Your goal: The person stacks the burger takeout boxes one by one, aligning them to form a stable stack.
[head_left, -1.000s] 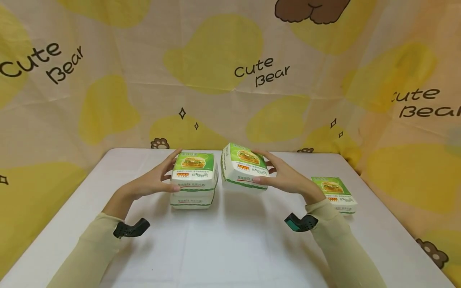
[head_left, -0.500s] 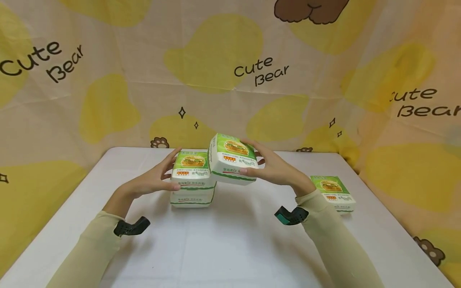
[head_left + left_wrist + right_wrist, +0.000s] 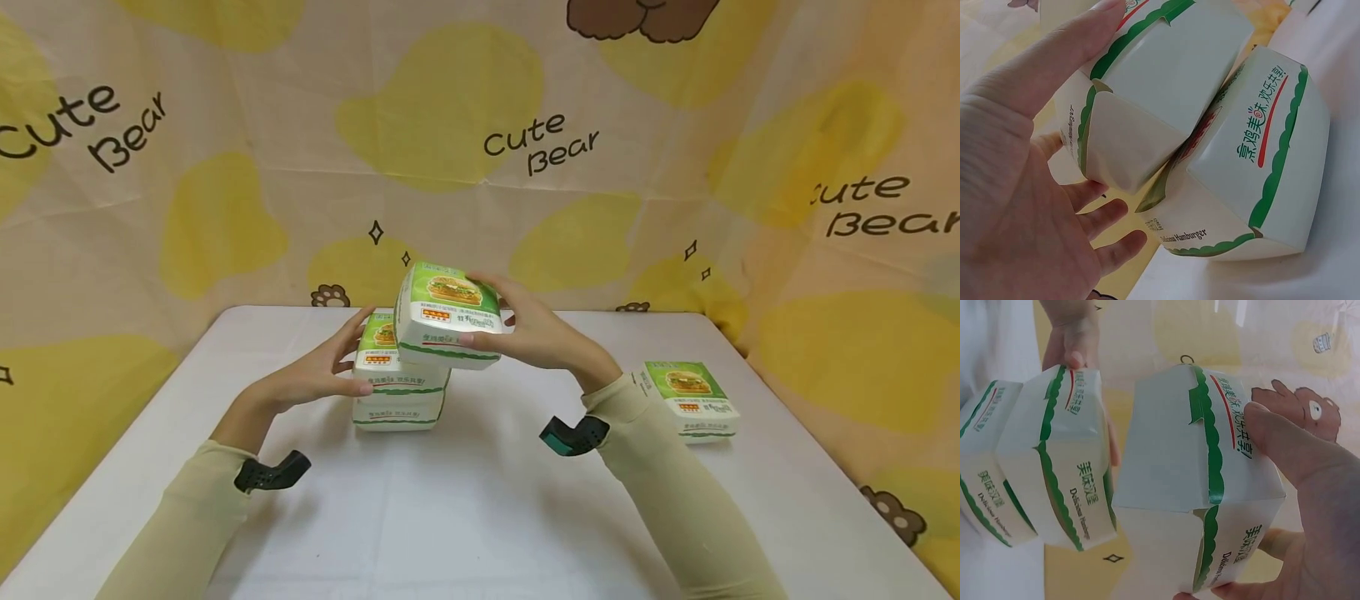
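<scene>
Two green-and-white hamburger boxes stand stacked left of centre in the head view: a lower box (image 3: 396, 414) and an upper box (image 3: 386, 380) on it. My left hand (image 3: 311, 379) holds the upper box from the left, thumb on its front edge and fingers round the far side. From the right, my right hand (image 3: 536, 333) grips a third hamburger box (image 3: 450, 312), slightly tilted, above the stack. This raised box covers part of the upper box's lid. In the right wrist view a gap shows between the raised box (image 3: 1179, 444) and the stack.
Another hamburger box (image 3: 690, 400) sits on the white table (image 3: 435, 517) at the right, beside my right forearm. A patterned cloth backdrop (image 3: 442, 108) rises behind the table and along its sides.
My right hand has carried its hamburger box left and upward, from beside the stack to above it. The left hand and the stacked boxes have stayed in place.
</scene>
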Available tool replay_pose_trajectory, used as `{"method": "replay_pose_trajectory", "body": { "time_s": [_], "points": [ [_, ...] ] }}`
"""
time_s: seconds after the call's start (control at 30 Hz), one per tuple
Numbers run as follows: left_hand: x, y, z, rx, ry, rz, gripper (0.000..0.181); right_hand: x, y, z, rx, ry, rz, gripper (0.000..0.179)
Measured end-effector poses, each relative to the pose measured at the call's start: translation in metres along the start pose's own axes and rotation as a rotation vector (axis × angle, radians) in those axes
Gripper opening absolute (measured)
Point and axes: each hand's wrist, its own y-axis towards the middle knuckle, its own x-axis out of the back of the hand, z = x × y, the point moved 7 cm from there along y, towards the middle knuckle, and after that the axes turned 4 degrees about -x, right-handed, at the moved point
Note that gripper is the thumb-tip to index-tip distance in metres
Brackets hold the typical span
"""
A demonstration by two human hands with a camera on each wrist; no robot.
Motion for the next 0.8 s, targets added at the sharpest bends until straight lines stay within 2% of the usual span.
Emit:
{"method": "replay_pose_trajectory", "body": {
  "time_s": [0.17, 0.43, 0.8],
  "points": [
    [0.000, 0.001, -0.001, -0.014, -0.001, -0.002, 0.113, -0.006, 0.008, 0.006, -0.004, 0.003, 0.008, 0.086],
    [0.000, 0.001, -0.001, -0.024, 0.010, -0.004, 0.113, -0.016, 0.024, 0.022, 0.034, -0.020, 0.005, 0.087],
    [0.000, 0.001, 0.001, -0.009, 0.029, -0.004, 0.105, -0.034, 0.038, 0.028, -0.043, -0.145, -0.006, 0.090]
  ]
}}
